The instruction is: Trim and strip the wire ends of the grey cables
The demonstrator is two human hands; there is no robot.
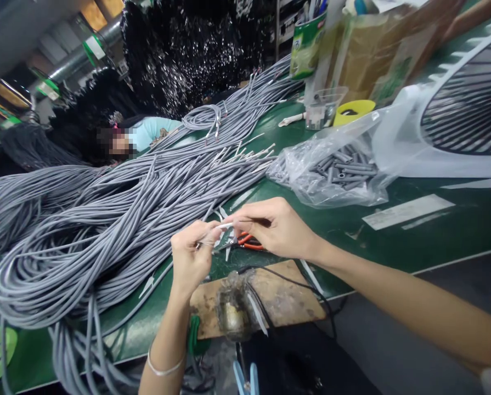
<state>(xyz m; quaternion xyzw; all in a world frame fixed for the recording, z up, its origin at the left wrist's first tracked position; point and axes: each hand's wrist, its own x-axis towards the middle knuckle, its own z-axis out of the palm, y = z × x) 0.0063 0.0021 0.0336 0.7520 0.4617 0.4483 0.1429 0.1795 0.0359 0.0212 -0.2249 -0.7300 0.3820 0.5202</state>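
My left hand point(192, 249) is closed, its fingertips pinching a cable near one end. The pale end of this cable point(225, 225) spans the gap between my two hands. From the other side, my right hand point(278, 227) pinches that white end between thumb and fingers; the tip is hidden by them. Just beneath my hands lies a cutting tool with orange handles point(251, 244), partly covered by my right hand. A large bundle of grey cables point(117, 219) spreads over the green table to the left, many with white stripped ends.
A clear bag of grey tube pieces point(339, 170) lies beyond my right hand, beside a white fan point(413, 148). Close to me, a stained board point(286, 285) carries a dirty metal device point(232, 312). A person point(150, 131) is across the table.
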